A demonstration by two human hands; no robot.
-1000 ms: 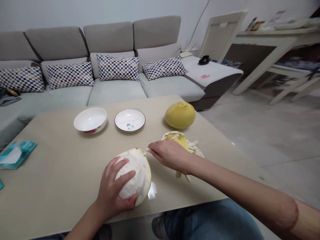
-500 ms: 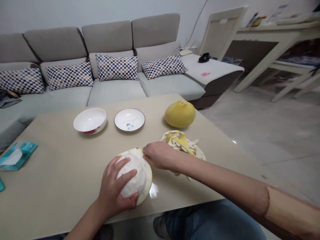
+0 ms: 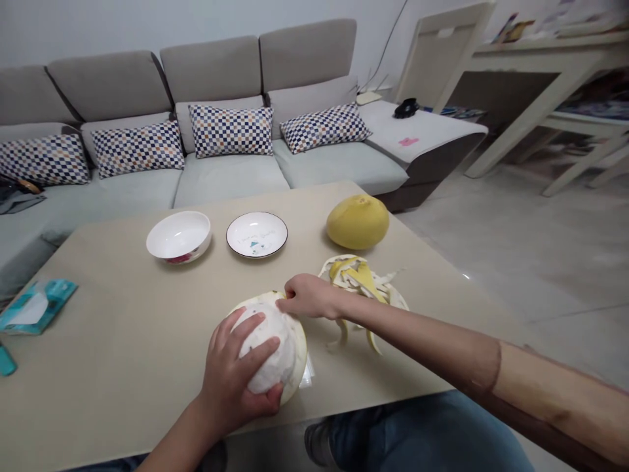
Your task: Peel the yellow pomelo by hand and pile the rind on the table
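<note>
A partly peeled pomelo (image 3: 268, 370) rests near the front edge of the table, its white pith bare on top and yellow-green rind around its lower rim. My left hand (image 3: 240, 367) is wrapped over its left side with the fingers spread across the pith. At the far right rim, my right hand (image 3: 309, 296) is closed, thumb and fingers pinching the edge of the rind. Just beyond the right forearm lies a heap of yellow and white peel strips (image 3: 362, 278), partly covered by the arm. Behind it sits a whole yellow pomelo (image 3: 358, 223).
A white bowl (image 3: 179, 237) and a dark-rimmed white plate (image 3: 257, 235) stand toward the back of the table (image 3: 122, 367). A teal tissue pack (image 3: 39, 307) lies at the left, with a small teal object (image 3: 6, 360) below it. A grey sofa (image 3: 230, 177) is behind.
The view has shifted slightly. My left hand and the pomelo have moved a little to the right, and my right hand's pinch stays at the rind's edge.
</note>
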